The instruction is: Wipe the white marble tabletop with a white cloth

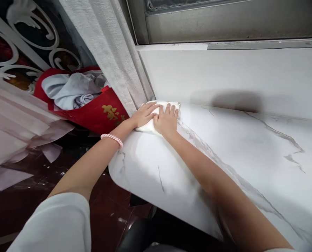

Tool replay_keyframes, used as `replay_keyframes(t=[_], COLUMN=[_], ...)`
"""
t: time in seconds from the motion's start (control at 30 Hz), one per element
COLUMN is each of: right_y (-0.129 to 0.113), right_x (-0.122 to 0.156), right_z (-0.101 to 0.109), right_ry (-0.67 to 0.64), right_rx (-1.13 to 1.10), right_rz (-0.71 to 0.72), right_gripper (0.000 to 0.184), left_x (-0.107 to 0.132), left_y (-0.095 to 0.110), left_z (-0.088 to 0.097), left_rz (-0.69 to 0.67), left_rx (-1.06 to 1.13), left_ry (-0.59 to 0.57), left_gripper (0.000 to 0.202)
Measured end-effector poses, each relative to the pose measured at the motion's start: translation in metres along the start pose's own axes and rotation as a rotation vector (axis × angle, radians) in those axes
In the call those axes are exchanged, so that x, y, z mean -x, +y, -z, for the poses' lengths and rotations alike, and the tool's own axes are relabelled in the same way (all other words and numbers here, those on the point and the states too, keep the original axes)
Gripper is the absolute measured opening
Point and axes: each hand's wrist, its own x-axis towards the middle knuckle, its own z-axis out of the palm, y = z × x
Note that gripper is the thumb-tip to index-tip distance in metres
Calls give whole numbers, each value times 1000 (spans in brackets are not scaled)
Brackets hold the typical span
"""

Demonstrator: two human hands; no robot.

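Observation:
Both my hands lie flat on a white cloth (pixel 170 104) at the far left corner of a white marble-patterned ledge (pixel 224 154). My left hand (pixel 144 114) rests on the cloth's left part, fingers stretched out. My right hand (pixel 167 120) presses beside it, fingers spread and pointing away from me. A pink beaded bracelet (pixel 112 138) circles my left wrist. Most of the cloth is hidden under my hands.
A grey curtain (pixel 111 49) hangs just left of the cloth. A red bag (pixel 98 112) with grey clothes stands on the dark red floor (pixel 40 164) behind it. A white wall (pixel 224 73) and a window frame (pixel 224 24) rise behind the ledge.

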Motion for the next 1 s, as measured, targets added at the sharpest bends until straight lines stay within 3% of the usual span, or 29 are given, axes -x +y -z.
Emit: replay_keyframes(t=[0.2,0.43,0.63,0.83,1.0], right_y=[-24,-43,-26,11,25], right_x=[62,123,174,214,208], right_z=[10,26,47,67,77], right_ry=[-12,-56,-98,-79,-145], right_rx=[-6,-4,2,36,63], right_rz=[41,132,189,215,176], right_gripper=[59,60,61,60,61], left_x=[68,135,175,188,166], left_y=[18,41,92,152,161], left_z=[1,-6,-16,-24,-24], left_rz=[-14,95,102,83,47], left_rx=[-27,-63,-60,-53,-33], left_ry=[-14,54,53,6,-50], left_gripper=[54,55,56,57,58])
